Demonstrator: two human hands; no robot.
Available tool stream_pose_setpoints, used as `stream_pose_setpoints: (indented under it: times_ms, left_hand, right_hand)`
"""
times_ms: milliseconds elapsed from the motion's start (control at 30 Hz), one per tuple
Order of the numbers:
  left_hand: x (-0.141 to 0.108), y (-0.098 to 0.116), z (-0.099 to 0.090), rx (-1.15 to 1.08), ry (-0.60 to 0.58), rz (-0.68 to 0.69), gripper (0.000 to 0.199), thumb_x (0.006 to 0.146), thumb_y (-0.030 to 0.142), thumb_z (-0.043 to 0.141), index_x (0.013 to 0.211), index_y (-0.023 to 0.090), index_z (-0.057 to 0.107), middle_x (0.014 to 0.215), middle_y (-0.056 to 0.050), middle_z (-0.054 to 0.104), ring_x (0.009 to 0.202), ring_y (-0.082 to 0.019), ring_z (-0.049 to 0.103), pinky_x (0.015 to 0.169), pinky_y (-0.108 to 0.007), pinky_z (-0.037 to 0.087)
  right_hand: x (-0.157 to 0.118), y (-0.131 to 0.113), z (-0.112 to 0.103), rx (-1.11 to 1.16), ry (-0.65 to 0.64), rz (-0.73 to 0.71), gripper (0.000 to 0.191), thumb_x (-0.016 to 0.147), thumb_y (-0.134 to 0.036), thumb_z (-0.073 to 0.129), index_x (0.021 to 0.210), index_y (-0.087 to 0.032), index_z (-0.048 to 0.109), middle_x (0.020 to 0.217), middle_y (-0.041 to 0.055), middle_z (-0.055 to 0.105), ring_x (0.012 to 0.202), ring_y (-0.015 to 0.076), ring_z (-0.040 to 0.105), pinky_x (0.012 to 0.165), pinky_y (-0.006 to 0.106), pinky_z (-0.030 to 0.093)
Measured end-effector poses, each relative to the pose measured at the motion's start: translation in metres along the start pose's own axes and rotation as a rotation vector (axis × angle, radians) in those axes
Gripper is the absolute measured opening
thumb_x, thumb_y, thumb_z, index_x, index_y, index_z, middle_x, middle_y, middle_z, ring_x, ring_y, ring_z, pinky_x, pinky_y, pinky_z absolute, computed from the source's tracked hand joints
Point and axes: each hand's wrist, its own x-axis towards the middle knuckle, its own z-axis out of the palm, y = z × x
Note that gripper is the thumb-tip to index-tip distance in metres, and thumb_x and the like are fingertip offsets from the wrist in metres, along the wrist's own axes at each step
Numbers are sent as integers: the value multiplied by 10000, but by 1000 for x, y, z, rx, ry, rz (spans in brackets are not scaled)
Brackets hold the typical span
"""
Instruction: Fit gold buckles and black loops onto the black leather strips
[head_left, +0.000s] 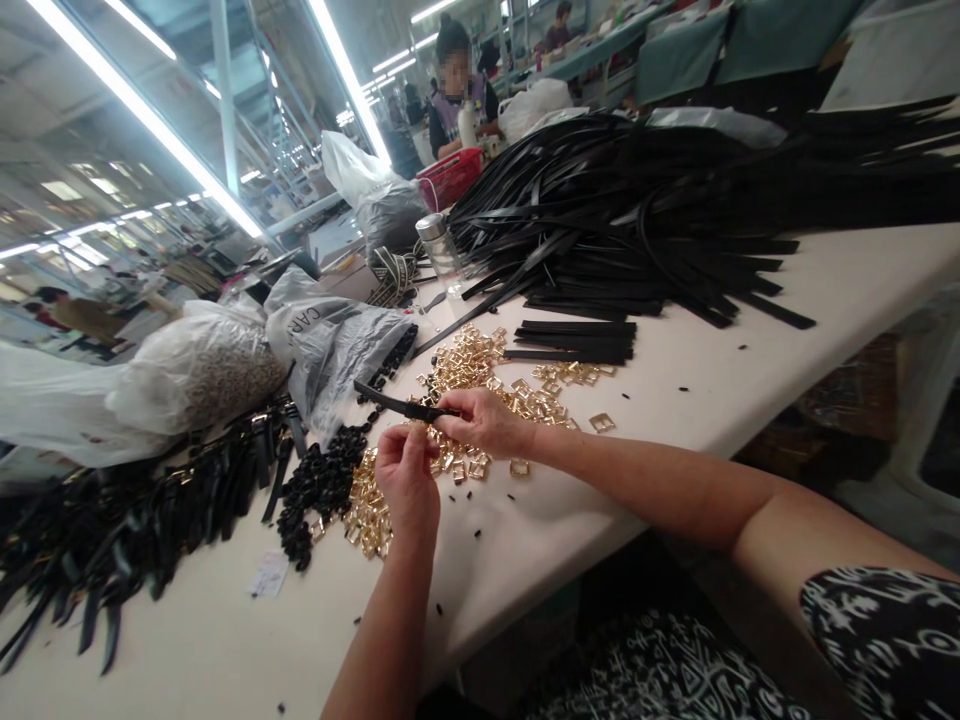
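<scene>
A short black strap (390, 402) is held up over the table, tilted, its free end pointing to the left. My right hand (484, 420) pinches it near its right end. My left hand (409, 465) is closed just below, fingertips pressed together at the strap's underside. A small dark loop seems to sit around the strap between the hands; its detail is too small to make out. Under and behind my hands lie gold buckles (469, 360) in a loose heap. Beside them, to the left, is a pile of small black loops (322, 480).
Long black straps (600, 200) are heaped at the back right, with a short stack of cut strips (574, 340) before them. A glass bottle (442, 255), a red basket (450, 178) and a grey plastic bag (330, 335) stand behind. Straps with buckles (150, 520) lie left. A co-worker (454, 95) sits beyond.
</scene>
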Motion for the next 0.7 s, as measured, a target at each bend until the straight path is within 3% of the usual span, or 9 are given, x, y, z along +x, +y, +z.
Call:
stream_pose_setpoints:
  times_ms: [167,433,700]
  left_hand:
    - [13,3,-7,-92,14,-121,361,670,460,777,836,181,620,684,31,619,551,-44,558,554,-166,449]
    - [13,2,-8,-89,19,-144,382,539,375,865,674,161,579,673,37,661,558,-45,606,619,-166,510]
    - [12,-1,-4,-67,21,-126,355,585,412,834,692,160,608,639,36,651,534,-52,594,595,-175,501]
  right_hand:
    - [0,3,-2,-94,3,-74,125,803,-233,550,749,-141,615,591,-53,472,549,67,406,527,194,304]
    - [-1,-2,-2,-276,-13,-58,99,792,-204,553,744,-153,623,599,-44,492,569,76,399,556,211,270]
    - [-3,-6,0,-354,1,-89,116,788,-219,555,707,-158,610,601,-36,511,567,80,402,553,220,258]
